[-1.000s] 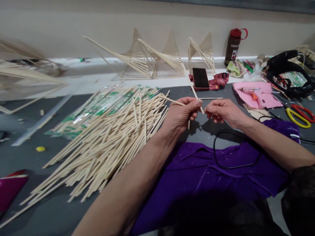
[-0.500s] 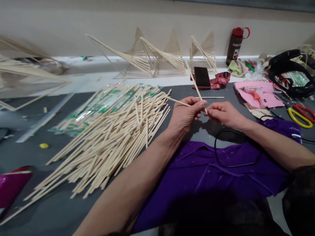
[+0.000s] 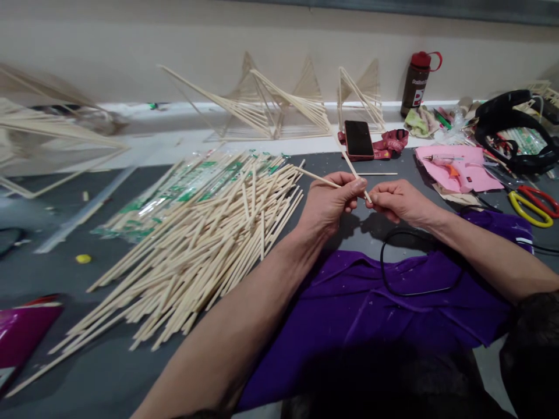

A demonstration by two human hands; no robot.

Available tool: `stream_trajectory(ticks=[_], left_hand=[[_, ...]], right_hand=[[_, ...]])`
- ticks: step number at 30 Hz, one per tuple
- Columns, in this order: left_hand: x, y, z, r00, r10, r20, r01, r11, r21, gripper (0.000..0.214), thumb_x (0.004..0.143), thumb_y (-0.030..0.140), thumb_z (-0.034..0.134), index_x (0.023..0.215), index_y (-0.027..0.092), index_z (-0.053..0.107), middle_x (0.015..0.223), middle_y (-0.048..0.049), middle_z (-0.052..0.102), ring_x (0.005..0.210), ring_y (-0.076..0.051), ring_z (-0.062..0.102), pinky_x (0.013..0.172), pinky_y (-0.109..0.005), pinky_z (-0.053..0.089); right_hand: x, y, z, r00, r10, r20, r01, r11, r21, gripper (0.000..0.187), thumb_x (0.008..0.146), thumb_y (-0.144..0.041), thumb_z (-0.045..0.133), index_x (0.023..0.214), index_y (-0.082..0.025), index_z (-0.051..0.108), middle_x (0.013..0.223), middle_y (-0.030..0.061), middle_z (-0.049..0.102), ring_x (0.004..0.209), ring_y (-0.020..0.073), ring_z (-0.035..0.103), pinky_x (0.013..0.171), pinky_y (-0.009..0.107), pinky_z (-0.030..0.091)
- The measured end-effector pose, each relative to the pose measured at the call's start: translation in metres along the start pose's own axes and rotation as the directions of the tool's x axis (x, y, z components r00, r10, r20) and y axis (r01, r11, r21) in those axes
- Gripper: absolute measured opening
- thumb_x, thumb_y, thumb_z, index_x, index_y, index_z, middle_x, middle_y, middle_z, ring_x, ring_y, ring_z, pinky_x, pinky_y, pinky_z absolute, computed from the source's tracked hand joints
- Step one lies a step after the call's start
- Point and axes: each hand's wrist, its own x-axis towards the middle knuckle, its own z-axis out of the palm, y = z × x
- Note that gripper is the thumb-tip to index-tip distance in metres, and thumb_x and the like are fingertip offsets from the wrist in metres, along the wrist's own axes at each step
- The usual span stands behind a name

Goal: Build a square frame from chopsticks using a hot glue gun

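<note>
My left hand (image 3: pixel 329 201) is closed, pinching a thin wooden stick (image 3: pixel 349 164) that slants up and away toward the wall. My right hand (image 3: pixel 398 199) is closed too, its fingertips meeting the stick's lower end right beside the left thumb. Another stick (image 3: pixel 315 177) pokes out leftward from behind my left hand. Both hands hover over the grey table (image 3: pixel 109 372), just right of a large loose pile of sticks (image 3: pixel 196 244). A purple cloth (image 3: pixel 384 302) with a black cable loop (image 3: pixel 414 262) lies under my forearms.
Stick-built triangular frames (image 3: pixel 279 105) stand along the wall. A phone (image 3: pixel 358 138), a brown bottle (image 3: pixel 417 75), a pink sheet with a glue gun (image 3: pixel 454 167), yellow and red scissors (image 3: pixel 530 206) and black headphones (image 3: pixel 515 128) crowd the right. Green-printed wrappers (image 3: pixel 174 192) lie under the pile.
The stick between my fingers has tilted up and reached farther toward the wall. Both hands stayed nearly in place, fingers working at its lower end.
</note>
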Motion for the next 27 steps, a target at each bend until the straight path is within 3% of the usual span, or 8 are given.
stream_trajectory(ticks=[4, 7, 10, 13, 15, 20, 24, 27], left_hand=[[0.0, 0.002, -0.003, 0.999, -0.023, 0.043, 0.021, 0.999, 0.048, 0.026, 0.062, 0.03, 0.083, 0.061, 0.019, 0.06, 0.053, 0.0036, 0.061, 0.041, -0.005, 0.045, 0.039, -0.018, 0.031], [0.0, 0.004, -0.006, 0.996, -0.032, 0.082, 0.026, 0.997, 0.071, 0.028, 0.062, 0.031, 0.085, 0.06, 0.018, 0.061, 0.055, 0.0021, 0.062, 0.043, -0.005, 0.045, 0.04, -0.018, 0.031], [0.002, 0.004, -0.008, 0.994, -0.044, 0.099, 0.036, 0.995, 0.089, 0.03, 0.06, 0.032, 0.087, 0.059, 0.017, 0.061, 0.055, 0.0018, 0.062, 0.043, -0.005, 0.044, 0.04, -0.018, 0.032], [0.002, 0.005, -0.008, 0.99, -0.075, 0.118, 0.063, 0.993, 0.104, 0.03, 0.059, 0.031, 0.088, 0.058, 0.017, 0.062, 0.052, 0.0029, 0.058, 0.041, -0.005, 0.044, 0.039, -0.017, 0.031], [0.0, 0.006, -0.007, 0.986, -0.091, 0.138, 0.078, 0.992, 0.1, 0.027, 0.061, 0.029, 0.087, 0.059, 0.017, 0.063, 0.051, 0.0029, 0.058, 0.041, -0.005, 0.044, 0.038, -0.017, 0.031], [-0.001, 0.008, -0.006, 0.989, -0.089, 0.119, 0.082, 0.995, 0.062, 0.025, 0.06, 0.027, 0.084, 0.058, 0.016, 0.061, 0.052, 0.0015, 0.06, 0.039, -0.005, 0.043, 0.036, -0.016, 0.029], [0.0, 0.009, -0.008, 0.99, -0.074, 0.122, 0.069, 0.997, 0.042, 0.026, 0.058, 0.029, 0.083, 0.058, 0.015, 0.062, 0.053, 0.0006, 0.061, 0.039, -0.004, 0.042, 0.035, -0.016, 0.029], [0.0, 0.01, -0.008, 0.987, -0.06, 0.146, 0.055, 0.998, 0.035, 0.027, 0.058, 0.031, 0.084, 0.059, 0.015, 0.062, 0.054, 0.0004, 0.061, 0.04, -0.004, 0.042, 0.036, -0.016, 0.03]], right_hand=[[0.002, 0.002, -0.002, 0.998, 0.059, 0.033, -0.062, 0.993, 0.102, 0.018, 0.085, -0.022, 0.058, 0.067, -0.019, 0.061, 0.05, -0.0077, 0.049, 0.036, 0.0049, 0.034, 0.034, 0.019, 0.025], [0.002, 0.004, -0.001, 0.995, 0.091, 0.043, -0.094, 0.992, 0.082, 0.017, 0.085, -0.024, 0.056, 0.069, -0.02, 0.059, 0.049, -0.0082, 0.047, 0.037, 0.0058, 0.032, 0.036, 0.02, 0.025], [0.001, 0.003, 0.002, 0.997, -0.037, -0.062, 0.027, 0.987, -0.156, 0.017, 0.084, -0.022, 0.056, 0.067, -0.02, 0.058, 0.051, -0.0072, 0.047, 0.044, 0.0075, 0.037, 0.045, 0.022, 0.029], [0.002, 0.0, -0.001, 0.944, -0.273, -0.185, 0.159, 0.868, -0.471, 0.018, 0.08, -0.015, 0.055, 0.062, -0.02, 0.056, 0.061, -0.0027, 0.056, 0.059, 0.0103, 0.047, 0.06, 0.025, 0.033], [0.003, -0.001, -0.008, 0.912, -0.325, -0.249, 0.152, 0.834, -0.531, 0.016, 0.079, -0.015, 0.054, 0.063, -0.02, 0.056, 0.064, -0.0013, 0.057, 0.064, 0.012, 0.049, 0.064, 0.026, 0.033], [0.0, -0.012, -0.031, 0.895, -0.291, -0.338, 0.118, 0.886, -0.449, 0.02, 0.082, -0.023, 0.047, 0.063, -0.022, 0.051, 0.057, -0.0027, 0.046, 0.059, 0.0128, 0.043, 0.056, 0.026, 0.029], [-0.005, -0.037, -0.046, 0.886, -0.35, -0.303, 0.124, 0.81, -0.573, 0.032, 0.083, -0.016, 0.048, 0.053, -0.021, 0.042, 0.055, -0.0021, 0.043, 0.058, 0.011, 0.04, 0.057, 0.027, 0.03], [-0.001, -0.061, -0.075, 0.84, -0.404, -0.361, 0.08, 0.752, -0.654, 0.04, 0.09, -0.019, 0.051, 0.051, -0.02, 0.043, 0.053, -0.0017, 0.043, 0.057, 0.0102, 0.043, 0.056, 0.026, 0.033]])
